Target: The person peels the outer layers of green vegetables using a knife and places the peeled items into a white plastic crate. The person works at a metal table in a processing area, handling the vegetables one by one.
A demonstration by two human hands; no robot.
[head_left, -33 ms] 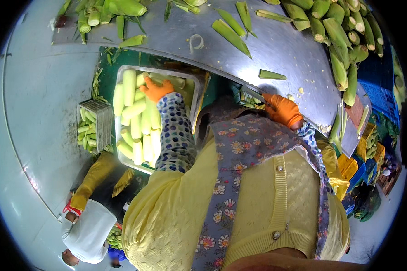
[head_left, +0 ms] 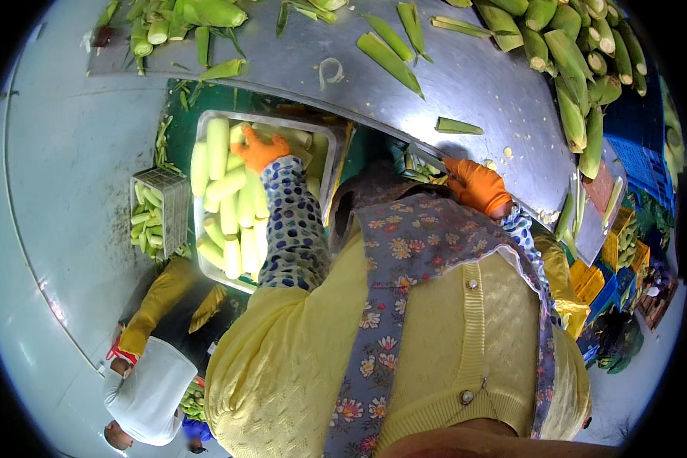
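Beyond both hands' fingers stretches the metal worktop (head_left: 298,69). A tray (head_left: 330,172) surrounds the orange-gloved left hand (head_left: 261,150), fingers partly spread over husked corn ears (head_left: 229,185); any grip there cannot be told. The right hand (head_left: 477,187) curls its fingers around a knife (head_left: 427,157).
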